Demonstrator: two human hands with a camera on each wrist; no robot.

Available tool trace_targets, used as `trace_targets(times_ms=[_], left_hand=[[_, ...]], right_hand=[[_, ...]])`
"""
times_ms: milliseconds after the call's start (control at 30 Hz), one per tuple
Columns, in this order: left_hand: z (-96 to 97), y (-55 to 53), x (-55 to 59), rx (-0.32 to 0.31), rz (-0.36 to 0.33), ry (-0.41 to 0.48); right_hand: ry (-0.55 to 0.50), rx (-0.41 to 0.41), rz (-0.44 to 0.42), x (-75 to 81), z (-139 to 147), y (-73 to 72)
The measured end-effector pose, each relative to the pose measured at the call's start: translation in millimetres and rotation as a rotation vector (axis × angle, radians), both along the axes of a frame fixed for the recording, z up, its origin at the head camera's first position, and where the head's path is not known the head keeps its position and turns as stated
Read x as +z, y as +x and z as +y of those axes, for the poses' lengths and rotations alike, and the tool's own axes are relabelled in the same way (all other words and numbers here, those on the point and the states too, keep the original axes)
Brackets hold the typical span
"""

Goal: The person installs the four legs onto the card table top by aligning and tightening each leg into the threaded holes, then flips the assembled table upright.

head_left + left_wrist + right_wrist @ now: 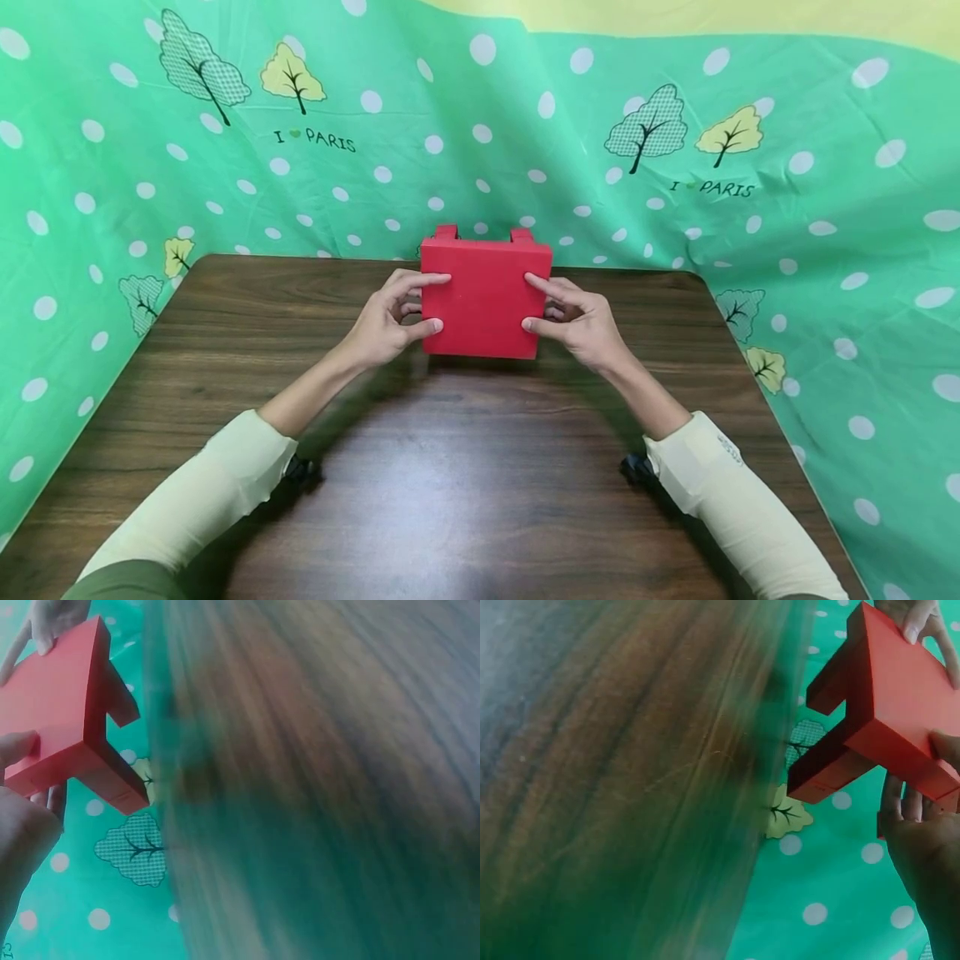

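A small red toy table [486, 300] is held near the far edge of the wooden tabletop, its flat square top facing the head camera. Two of its short legs [522, 236] show past the top's far edge; in the left wrist view the legs [112, 784] stick out from the underside. My left hand [393, 312] grips its left side, thumb and index finger on the top face, other fingers behind. On the opposite side my right hand [581, 317] holds it the same way. The right wrist view shows fingers of the right hand [922, 832] under the red table [907, 697].
The dark wooden tabletop [450, 483] lies under both forearms. Behind and on both sides hangs a green curtain [480, 167] with white dots and printed trees. A small black object [302, 472] sits at the left sleeve cuff, another [637, 469] at the right.
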State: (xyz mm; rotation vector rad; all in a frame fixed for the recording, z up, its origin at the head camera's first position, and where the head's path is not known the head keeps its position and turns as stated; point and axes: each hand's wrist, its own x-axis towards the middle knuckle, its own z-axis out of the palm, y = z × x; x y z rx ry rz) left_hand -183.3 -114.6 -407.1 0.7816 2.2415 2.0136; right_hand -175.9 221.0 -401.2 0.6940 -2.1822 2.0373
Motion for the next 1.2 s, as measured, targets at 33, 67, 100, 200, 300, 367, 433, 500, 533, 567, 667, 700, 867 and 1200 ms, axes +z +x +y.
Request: trace_targets(times_ms=[33, 67, 100, 200, 300, 367, 433, 500, 533, 567, 667, 700, 867, 1200], left_hand=[[-0.3, 0.4, 1.7, -0.003, -0.002, 0.000], [-0.5, 0.7, 3.5, -0.004, -0.005, 0.001], [-0.6, 1.1, 5.3, -0.007, -0.009, 0.002], [-0.8, 1.7, 10.3, -0.013, -0.028, 0.004], [-1.1, 1.9, 14.7, -0.014, -0.047, 0.002], [-1.4, 1.8, 17.2, -0.011, -0.055, 0.001], [-1.7, 1.6, 19.2, -0.007, -0.060, -0.001], [-1.9, 1.5, 20.8, -0.005, -0.072, 0.000], [-1.9, 1.5, 21.7, -0.004, -0.078, -0.002], [-2.0, 1.5, 22.5, -0.003, -0.085, -0.005], [-2.1, 0.8, 24.8, 0.001, -0.103, -0.016], [-2.0, 0.5, 25.7, 0.004, -0.104, -0.022], [-2.0, -1.2, 33.2, 0.028, -0.114, -0.062], [-0.8, -4.1, 50.4, 0.015, -0.343, -0.024]], right_hand=[[0.004, -0.002, 0.004, 1.8, -0.1, 0.4], [0.011, -0.009, 0.006, 3.6, -0.2, 0.9], [0.015, -0.015, 0.001, 5.5, -0.3, 1.6], [0.037, -0.039, -0.018, 10.6, -0.7, 3.7], [0.053, -0.049, -0.049, 14.9, -1.5, 5.4], [0.077, -0.054, -0.061, 17.6, -2.0, 6.0], [0.092, -0.055, -0.080, 20.5, -2.8, 6.5], [0.117, -0.066, -0.095, 23.3, -3.1, 6.5], [0.132, -0.073, -0.101, 24.8, -3.3, 6.7], [0.143, -0.082, -0.109, 26.0, -3.4, 6.6], [0.170, -0.103, -0.130, 29.7, -4.0, 6.3], [0.175, -0.108, -0.137, 31.1, -4.4, 6.3], [0.177, -0.124, -0.187, 38.5, -6.6, 6.5], [0.186, -0.108, -0.313, 50.2, -7.2, 6.8]])
